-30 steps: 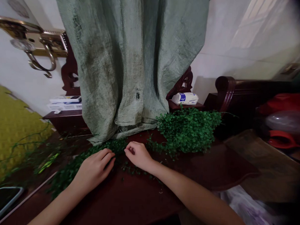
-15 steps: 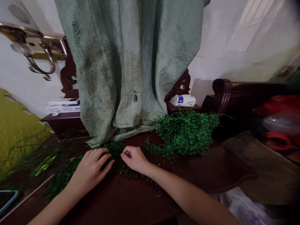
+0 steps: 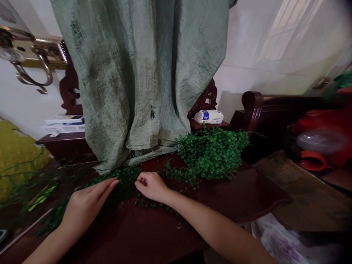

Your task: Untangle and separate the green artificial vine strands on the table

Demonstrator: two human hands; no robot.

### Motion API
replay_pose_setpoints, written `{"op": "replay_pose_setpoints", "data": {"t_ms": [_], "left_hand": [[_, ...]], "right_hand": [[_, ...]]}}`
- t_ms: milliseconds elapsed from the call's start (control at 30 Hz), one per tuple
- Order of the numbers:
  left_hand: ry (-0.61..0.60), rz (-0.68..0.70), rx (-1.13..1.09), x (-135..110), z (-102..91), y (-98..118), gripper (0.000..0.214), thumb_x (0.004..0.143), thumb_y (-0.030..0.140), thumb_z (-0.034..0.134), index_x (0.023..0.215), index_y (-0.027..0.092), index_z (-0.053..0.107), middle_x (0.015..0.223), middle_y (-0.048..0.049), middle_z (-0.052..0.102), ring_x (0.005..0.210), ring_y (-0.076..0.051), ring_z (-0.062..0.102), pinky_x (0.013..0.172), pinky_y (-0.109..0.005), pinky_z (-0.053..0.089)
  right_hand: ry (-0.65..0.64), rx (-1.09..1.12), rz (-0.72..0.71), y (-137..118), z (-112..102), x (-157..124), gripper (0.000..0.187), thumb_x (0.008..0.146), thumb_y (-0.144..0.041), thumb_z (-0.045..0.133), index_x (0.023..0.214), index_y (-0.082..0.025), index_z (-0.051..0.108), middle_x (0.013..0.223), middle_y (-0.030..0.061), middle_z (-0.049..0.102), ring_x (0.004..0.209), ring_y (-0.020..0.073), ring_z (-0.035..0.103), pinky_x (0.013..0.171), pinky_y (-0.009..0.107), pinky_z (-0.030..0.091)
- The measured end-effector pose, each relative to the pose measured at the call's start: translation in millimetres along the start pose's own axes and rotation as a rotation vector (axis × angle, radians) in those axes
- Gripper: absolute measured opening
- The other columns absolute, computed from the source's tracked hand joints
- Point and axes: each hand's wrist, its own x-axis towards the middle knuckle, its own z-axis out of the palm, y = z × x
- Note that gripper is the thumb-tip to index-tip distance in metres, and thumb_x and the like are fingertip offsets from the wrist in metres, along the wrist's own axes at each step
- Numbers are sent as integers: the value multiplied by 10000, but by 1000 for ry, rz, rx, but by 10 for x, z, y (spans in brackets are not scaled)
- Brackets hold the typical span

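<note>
My left hand lies on the dark wooden table with its fingers stretched out, the tips touching a strand of small green leaves. Just to its right, my right hand is curled into a pinch over the same strand; what it grips is too small to make out. A thick bunch of the same green foliage lies behind and to the right of my right hand. A large grey-green cloth hangs down to the table just behind both hands.
A white wipes pack sits on a small shelf at the back. Flat boxes lie on the left shelf, under a brass hook. Red containers stand at the right, a yellow mat at the left.
The view has drifted so everything sits further left and lower. My left hand has slid left and its fingers have straightened. My right hand stays pinched at the strand.
</note>
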Motion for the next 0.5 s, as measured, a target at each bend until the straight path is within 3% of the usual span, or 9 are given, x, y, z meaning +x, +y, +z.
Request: {"op": "replay_pose_setpoints", "data": {"t_ms": [67,100,200,267,333,500], "left_hand": [[-27,-14,74,11,-32,-9,363,982,308,416,722,191,640,673,-29,695,599,-200,665,574,-327,483],[-66,-13,82,23,-37,-16,418,986,297,392,642,198,606,631,-31,674,648,-225,674,671,-383,499],[-161,79,-13,45,22,-42,354,982,300,387,756,207,643,763,-52,695,938,-298,670,986,-619,352],[-179,107,-83,30,98,-36,257,972,295,417,1043,194,643,1133,-123,646,1073,-297,621,990,-556,407],[-207,83,-136,1,160,6,285,964,272,444,1205,177,562,1357,-167,483,1137,-279,582,924,-438,497],[-189,81,-143,16,146,105,279,939,258,494,1204,179,535,1371,-178,439,1181,-302,539,932,-446,502]], "right_hand": [[-17,23,19,-9,-7,-5,50,766,-204,666,717,-191,669,646,-28,581,619,114,510,603,228,346],[-26,40,32,-13,-8,-4,54,759,-202,675,706,-193,666,638,-31,575,621,114,508,606,230,343],[-48,131,97,-24,-15,21,89,753,-184,690,674,-190,648,608,-43,554,603,103,496,589,218,341],[-65,227,174,-22,-35,61,121,790,-172,658,671,-178,635,563,-52,531,531,85,475,541,202,344],[-80,342,261,-11,-77,110,147,840,-174,608,694,-166,626,526,-60,512,452,70,450,484,189,345],[-65,604,390,59,-205,198,155,889,-223,585,760,-148,626,547,-55,529,432,56,463,464,178,375]]}}
